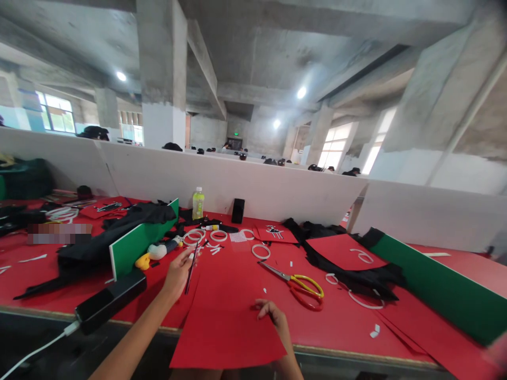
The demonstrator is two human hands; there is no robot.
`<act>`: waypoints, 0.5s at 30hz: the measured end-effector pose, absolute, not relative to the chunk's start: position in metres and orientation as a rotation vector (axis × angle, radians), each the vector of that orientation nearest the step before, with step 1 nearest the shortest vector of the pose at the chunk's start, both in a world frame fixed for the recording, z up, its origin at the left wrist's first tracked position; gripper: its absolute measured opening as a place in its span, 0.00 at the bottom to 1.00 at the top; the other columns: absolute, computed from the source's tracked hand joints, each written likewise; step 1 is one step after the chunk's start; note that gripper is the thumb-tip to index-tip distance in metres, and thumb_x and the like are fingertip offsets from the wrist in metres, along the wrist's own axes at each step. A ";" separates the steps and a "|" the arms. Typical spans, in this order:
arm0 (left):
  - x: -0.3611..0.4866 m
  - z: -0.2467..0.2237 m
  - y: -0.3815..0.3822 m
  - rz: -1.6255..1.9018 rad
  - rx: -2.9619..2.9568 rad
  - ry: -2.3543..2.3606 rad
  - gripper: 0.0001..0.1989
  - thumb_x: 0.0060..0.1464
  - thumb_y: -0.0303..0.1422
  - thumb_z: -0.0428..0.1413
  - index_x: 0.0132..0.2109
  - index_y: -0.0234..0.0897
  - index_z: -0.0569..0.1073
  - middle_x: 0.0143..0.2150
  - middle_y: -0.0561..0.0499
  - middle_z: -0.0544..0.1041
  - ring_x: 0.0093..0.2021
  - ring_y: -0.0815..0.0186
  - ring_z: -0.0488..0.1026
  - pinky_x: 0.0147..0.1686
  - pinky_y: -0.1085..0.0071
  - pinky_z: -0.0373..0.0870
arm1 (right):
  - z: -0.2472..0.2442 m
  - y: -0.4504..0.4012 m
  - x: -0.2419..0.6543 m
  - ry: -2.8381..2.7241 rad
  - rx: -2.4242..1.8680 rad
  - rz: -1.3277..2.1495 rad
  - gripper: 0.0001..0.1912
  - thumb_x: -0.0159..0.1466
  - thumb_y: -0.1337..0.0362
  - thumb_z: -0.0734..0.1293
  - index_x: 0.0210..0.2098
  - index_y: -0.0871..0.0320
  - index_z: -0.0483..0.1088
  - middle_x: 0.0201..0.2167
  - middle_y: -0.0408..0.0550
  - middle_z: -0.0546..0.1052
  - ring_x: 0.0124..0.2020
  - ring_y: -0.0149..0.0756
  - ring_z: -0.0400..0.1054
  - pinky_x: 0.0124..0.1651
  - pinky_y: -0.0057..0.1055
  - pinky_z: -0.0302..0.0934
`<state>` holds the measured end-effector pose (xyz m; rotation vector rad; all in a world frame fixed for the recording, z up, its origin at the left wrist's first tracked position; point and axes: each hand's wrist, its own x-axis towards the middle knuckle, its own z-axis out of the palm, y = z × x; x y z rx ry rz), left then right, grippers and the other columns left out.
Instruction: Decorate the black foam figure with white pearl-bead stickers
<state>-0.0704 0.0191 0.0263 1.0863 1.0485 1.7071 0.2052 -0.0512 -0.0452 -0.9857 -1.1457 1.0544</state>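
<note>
My left hand [181, 272] is raised over the table's front, left of centre, its fingers closed around a thin dark stick-like tool [191, 272] that stands at a steep slant. A small white piece shows near its fingertips. My right hand [273, 312] has its fingers curled over the right edge of a red sheet [227, 338], which reaches past the table's front edge. Scissors [291, 277] with one yellow and one red handle lie open, just beyond and right of my right hand. White tape rings [261, 252] lie farther back.
A black box with a white cable [111, 301] lies at the left front. Green boards [140, 245] stand left and right [435, 285]. A bottle [198, 204] and a black phone-like block [238, 211] stand near the pale partition [277, 190]. Black cloth [356, 273] lies at the right.
</note>
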 end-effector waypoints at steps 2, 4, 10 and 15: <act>-0.071 0.013 0.018 1.673 1.101 1.104 0.28 0.36 0.46 0.61 0.43 0.31 0.75 0.33 0.46 0.79 0.34 0.62 0.75 0.39 0.65 0.70 | -0.044 -0.052 0.207 -1.160 -0.986 1.047 0.04 0.40 0.68 0.70 0.14 0.56 0.70 0.33 0.51 0.77 0.35 0.46 0.72 0.43 0.39 0.62; -0.071 0.003 0.017 1.627 1.146 1.148 0.27 0.38 0.47 0.59 0.42 0.32 0.76 0.33 0.46 0.80 0.35 0.60 0.75 0.40 0.63 0.71 | -0.044 -0.052 0.208 -1.164 -0.987 1.043 0.04 0.40 0.67 0.70 0.14 0.56 0.70 0.33 0.52 0.77 0.35 0.47 0.72 0.43 0.39 0.62; -0.064 0.000 0.006 1.401 1.417 1.211 0.24 0.39 0.47 0.59 0.40 0.34 0.77 0.34 0.46 0.81 0.34 0.59 0.75 0.36 0.65 0.71 | -0.044 -0.033 0.202 -1.131 -0.975 1.052 0.08 0.39 0.62 0.73 0.13 0.56 0.69 0.33 0.53 0.76 0.37 0.48 0.71 0.45 0.40 0.62; -0.054 0.011 -0.002 1.194 1.673 1.218 0.21 0.47 0.47 0.54 0.38 0.35 0.78 0.29 0.49 0.76 0.24 0.66 0.70 0.27 0.70 0.67 | -0.031 -0.013 0.203 -1.118 -0.928 1.102 0.13 0.42 0.54 0.71 0.16 0.57 0.69 0.36 0.52 0.76 0.40 0.47 0.70 0.42 0.36 0.63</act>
